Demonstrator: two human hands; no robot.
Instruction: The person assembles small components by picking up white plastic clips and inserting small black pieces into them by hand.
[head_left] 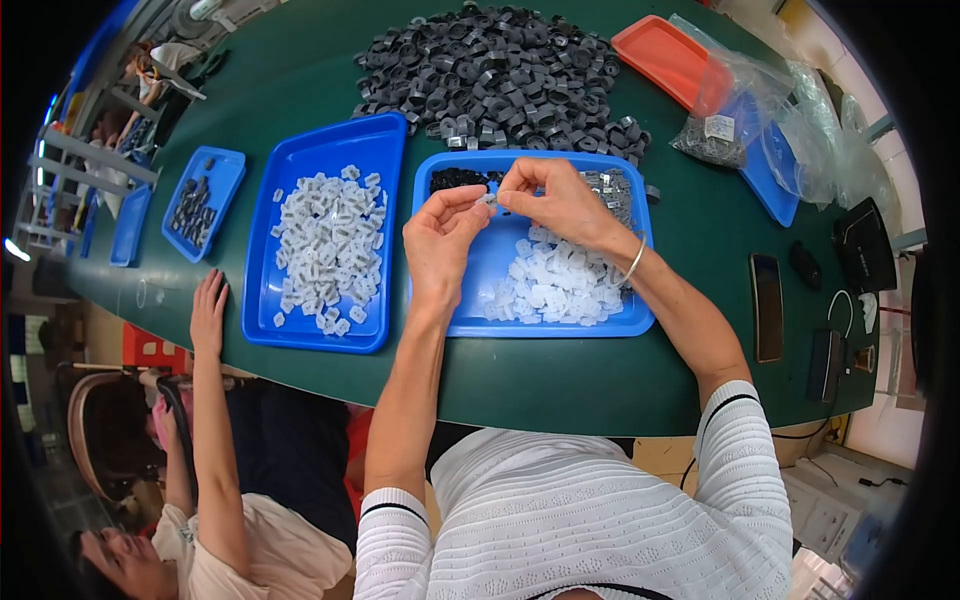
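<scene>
Both my hands meet over a light blue tray (470, 318). My left hand (440, 240) pinches a small whitish plastic part (488, 200) between thumb and fingertips. From the other side my right hand (560, 200) closes its fingertips at the same spot; whatever it grips is too small to make out. Below the hands lies a heap of white plastic pieces (555, 285). Small black parts (458, 179) fill the tray's far left corner, and grey metallic-looking parts (612, 195) its far right, partly behind my right hand.
A darker blue tray (262, 290) at left holds many whitish parts (325, 240). Dark grey rings (490, 75) are piled at the back. A red tray (650, 55), plastic bags (770, 120) and a phone (766, 300) lie right. A co-worker's hand (208, 310) rests on the table at left.
</scene>
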